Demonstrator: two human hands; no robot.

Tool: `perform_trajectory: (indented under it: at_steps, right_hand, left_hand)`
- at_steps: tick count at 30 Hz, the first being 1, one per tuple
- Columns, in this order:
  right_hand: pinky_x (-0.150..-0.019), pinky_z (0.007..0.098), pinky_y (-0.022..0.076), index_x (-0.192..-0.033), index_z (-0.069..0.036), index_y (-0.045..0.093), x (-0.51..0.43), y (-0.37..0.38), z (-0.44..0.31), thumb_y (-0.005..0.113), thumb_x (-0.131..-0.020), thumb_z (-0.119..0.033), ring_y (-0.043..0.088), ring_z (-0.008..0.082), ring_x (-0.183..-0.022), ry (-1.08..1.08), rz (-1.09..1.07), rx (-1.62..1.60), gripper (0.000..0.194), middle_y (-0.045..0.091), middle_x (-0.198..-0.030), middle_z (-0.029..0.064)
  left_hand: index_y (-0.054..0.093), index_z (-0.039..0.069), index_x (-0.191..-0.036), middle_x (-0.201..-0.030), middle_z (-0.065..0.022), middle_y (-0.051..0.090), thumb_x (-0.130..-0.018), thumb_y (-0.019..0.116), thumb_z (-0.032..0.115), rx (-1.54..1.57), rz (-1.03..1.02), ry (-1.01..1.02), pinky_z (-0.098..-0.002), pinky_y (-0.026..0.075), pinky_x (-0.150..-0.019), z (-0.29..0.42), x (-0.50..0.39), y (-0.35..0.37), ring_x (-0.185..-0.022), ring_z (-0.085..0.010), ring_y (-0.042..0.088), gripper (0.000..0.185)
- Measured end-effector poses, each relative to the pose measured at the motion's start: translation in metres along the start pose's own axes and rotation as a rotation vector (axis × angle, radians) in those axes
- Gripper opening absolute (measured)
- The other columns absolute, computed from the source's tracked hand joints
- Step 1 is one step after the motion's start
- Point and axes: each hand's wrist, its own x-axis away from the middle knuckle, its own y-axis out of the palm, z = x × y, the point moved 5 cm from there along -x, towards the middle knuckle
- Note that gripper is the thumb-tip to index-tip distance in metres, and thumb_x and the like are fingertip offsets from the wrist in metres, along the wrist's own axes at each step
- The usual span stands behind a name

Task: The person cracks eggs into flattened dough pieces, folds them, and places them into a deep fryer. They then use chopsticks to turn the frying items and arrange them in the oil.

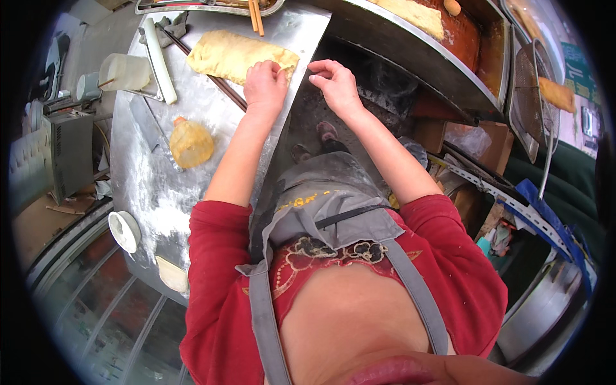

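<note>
A flat, golden slab of dough (226,52) lies on the metal worktable (226,125), across a pair of long dark chopsticks (228,92). My left hand (265,86) rests over its right end, thumb and fingers pinching the edge. Across the table's edge, my right hand (337,89) hovers above the gap in front of the fryer, fingers curved and apart, holding nothing. Nearer me on the table stand a squat bottle of yellow liquid (192,144) and a flat metal blade (147,122).
A fryer (433,55) of reddish oil holds a pale slab; a wire strainer (532,86) hangs at its right. On the table are a white rolling pin (160,62), plastic jug (126,72), white bowl (124,232) and scattered flour. Wooden chopsticks (256,18) overhang a tray (207,6).
</note>
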Motion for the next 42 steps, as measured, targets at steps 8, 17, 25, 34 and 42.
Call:
perform_trajectory:
  at_steps: [8,17,25,34,42]
  right_hand:
    - [-0.056,0.0261,0.0505,-0.093,0.001,0.068,0.006,0.03,-0.009,0.062,-0.08,0.0,0.062,0.012,-0.064,0.079,-0.123,-0.58,0.013,0.067,-0.078,0.0067]
    - [-0.043,0.0289,0.0481,-0.097,0.0,0.064,0.003,0.066,0.006,0.056,-0.083,-0.006,0.062,0.0178,-0.056,0.538,-0.197,-0.812,0.017,0.064,-0.074,0.0098]
    - [-0.041,0.0285,0.0446,-0.083,0.0,0.067,-0.016,0.06,0.016,0.07,-0.075,-0.007,0.062,0.0143,-0.049,0.428,-0.073,-0.396,0.011,0.066,-0.065,0.0082]
    - [-0.064,0.0395,0.053,-0.075,-0.004,0.065,-0.008,0.036,-0.018,0.062,-0.068,-0.005,0.067,0.0292,-0.068,0.127,0.018,-0.06,0.008,0.066,-0.068,0.0154]
    - [-0.062,0.0453,0.0471,-0.078,-0.009,0.06,0.102,-0.137,0.05,0.061,-0.059,-0.008,0.063,0.0351,-0.074,-0.224,0.183,0.203,0.018,0.063,-0.071,0.0125]
  left_hand:
    - [0.065,0.003,-0.09,-0.086,-0.0169,0.065,-0.083,0.063,0.016,0.246,0.057,-0.007,-0.0409,0.05,-0.076,-0.016,-0.002,-0.008,-0.081,-0.0327,0.063,0.015]
    - [0.067,-0.001,-0.085,-0.081,-0.013,0.063,-0.079,0.066,0.006,0.235,0.078,0.069,-0.0338,0.05,-0.067,0.006,0.002,-0.015,-0.071,-0.0234,0.062,0.009]
    - [0.063,-0.004,-0.104,-0.097,-0.0122,0.06,-0.081,0.059,0.001,0.329,0.065,-0.019,-0.032,0.049,-0.076,-0.006,0.016,-0.009,-0.082,-0.0215,0.06,0.024]
    - [0.061,-0.004,-0.108,-0.096,-0.0112,0.056,-0.079,0.055,-0.001,0.394,0.145,0.002,-0.0321,0.046,-0.072,0.0,0.077,-0.041,-0.085,-0.0203,0.054,0.03]
    - [0.062,-0.004,-0.111,-0.104,-0.0107,0.063,-0.083,0.059,0.003,0.402,-0.554,-0.244,-0.0297,0.046,-0.085,0.009,0.157,0.083,-0.094,-0.018,0.058,0.029]
